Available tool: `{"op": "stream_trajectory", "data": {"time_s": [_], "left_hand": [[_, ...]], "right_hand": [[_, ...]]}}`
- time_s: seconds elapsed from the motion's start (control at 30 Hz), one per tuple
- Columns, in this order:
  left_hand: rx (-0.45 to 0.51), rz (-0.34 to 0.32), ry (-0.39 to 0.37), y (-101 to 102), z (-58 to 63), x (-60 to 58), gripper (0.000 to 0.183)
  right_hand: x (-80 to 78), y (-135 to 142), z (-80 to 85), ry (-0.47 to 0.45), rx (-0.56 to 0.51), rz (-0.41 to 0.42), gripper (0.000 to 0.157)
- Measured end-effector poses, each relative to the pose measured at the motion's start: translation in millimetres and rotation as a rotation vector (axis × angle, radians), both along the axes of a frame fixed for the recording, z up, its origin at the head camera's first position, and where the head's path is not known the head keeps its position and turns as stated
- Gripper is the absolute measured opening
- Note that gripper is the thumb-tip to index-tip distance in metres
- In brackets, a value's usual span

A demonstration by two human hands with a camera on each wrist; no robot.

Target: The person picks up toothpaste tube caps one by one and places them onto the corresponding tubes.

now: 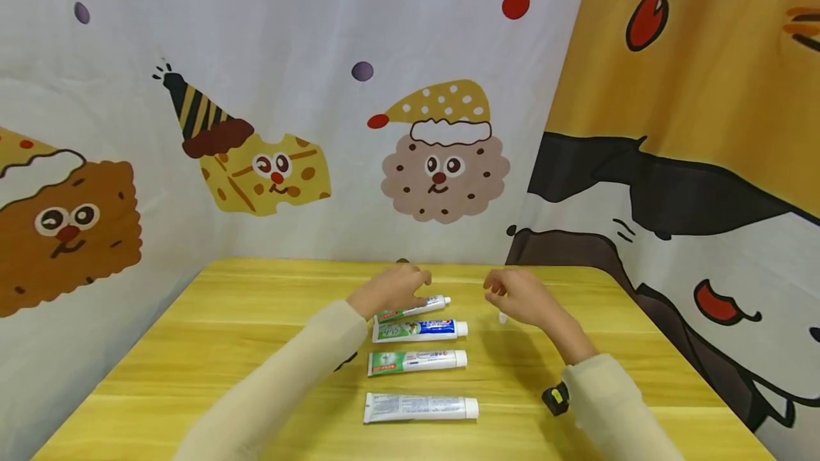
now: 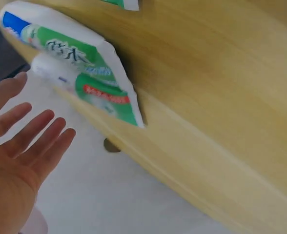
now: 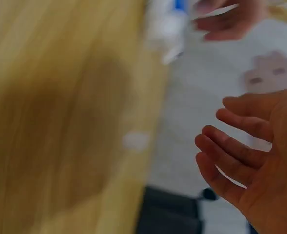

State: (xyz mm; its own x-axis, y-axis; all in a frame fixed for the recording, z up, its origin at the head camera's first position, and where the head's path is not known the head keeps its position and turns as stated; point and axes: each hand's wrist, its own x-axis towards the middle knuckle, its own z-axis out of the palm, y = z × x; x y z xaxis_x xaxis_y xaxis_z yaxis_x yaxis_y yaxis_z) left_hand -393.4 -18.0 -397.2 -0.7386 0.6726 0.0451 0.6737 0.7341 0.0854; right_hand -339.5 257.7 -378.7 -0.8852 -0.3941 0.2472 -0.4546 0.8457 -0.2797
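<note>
My left hand (image 1: 392, 289) hovers over the farthest toothpaste tube (image 1: 435, 302), its fingers loosely bent and holding nothing. That tube is white and green, with a narrow bare nozzle pointing right; the hand hides part of it. In the left wrist view the fingers of the left hand (image 2: 29, 141) are spread apart from the tube (image 2: 107, 97). My right hand (image 1: 522, 295) hangs above a small white cap (image 1: 502, 318) on the table. Its fingers are relaxed with nothing between them, and the cap looks blurred in the right wrist view.
Nearer me lie a blue and green toothpaste tube (image 1: 419, 331), a white and green tube (image 1: 416, 361) and a white tube (image 1: 419, 407), all capped ends right. The wooden table (image 1: 256, 304) ends at a cartoon-print curtain (image 1: 288, 55).
</note>
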Motion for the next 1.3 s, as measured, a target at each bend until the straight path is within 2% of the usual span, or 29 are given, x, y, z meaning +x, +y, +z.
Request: {"op": "stream_trajectory", "data": {"time_s": [0.13,0.27,0.4,0.53,0.63,0.87,1.0,1.07,1.13,1.2,1.3], "left_hand": [[-0.12,-0.011,0.033,8,-10.6,-5.7,0.039],[-0.156,-0.009,0.047,13,-17.5,-11.2,0.029],[-0.131,0.01,-0.003,17,-22.3,-15.1,0.02],[-0.098,0.038,-0.039,19,-26.0,-15.2,0.011],[-0.096,0.045,-0.042,20,-25.9,-14.9,0.01],[-0.087,0.053,-0.062,21,-24.6,-16.4,0.009],[-0.038,0.033,-0.013,18,-20.9,-18.2,0.016],[-0.01,0.019,0.036,16,-17.1,-18.8,0.022],[0.029,0.008,0.076,12,-12.1,-17.8,0.028],[0.076,-0.002,0.113,9,-6.5,-15.4,0.031],[0.151,-0.019,0.164,5,2.8,-6.6,0.034]], "right_hand": [[-26.5,12,-23.2,-0.168,0.088,-0.033,0.023],[-36.9,25,-39.4,-0.286,0.063,-0.062,0.021],[-42.5,34,-48.7,-0.31,0.045,-0.033,0.018],[-47.6,36,-53.2,-0.327,0.015,0.003,0.008],[-48.7,37,-53.7,-0.33,-0.006,0.022,0.005],[-49.7,33,-45.5,-0.363,-0.031,0.039,0.007],[-48.5,31,-34.9,-0.384,-0.076,0.033,0.019],[-47.1,31,-28.8,-0.37,-0.096,0.048,0.021],[-44.3,30,-22.0,-0.314,-0.121,0.053,0.018],[-39.1,28,-13.5,-0.259,-0.185,0.048,0.016],[-25.3,24,0.8,-0.209,-0.341,0.009,0.016]]}}
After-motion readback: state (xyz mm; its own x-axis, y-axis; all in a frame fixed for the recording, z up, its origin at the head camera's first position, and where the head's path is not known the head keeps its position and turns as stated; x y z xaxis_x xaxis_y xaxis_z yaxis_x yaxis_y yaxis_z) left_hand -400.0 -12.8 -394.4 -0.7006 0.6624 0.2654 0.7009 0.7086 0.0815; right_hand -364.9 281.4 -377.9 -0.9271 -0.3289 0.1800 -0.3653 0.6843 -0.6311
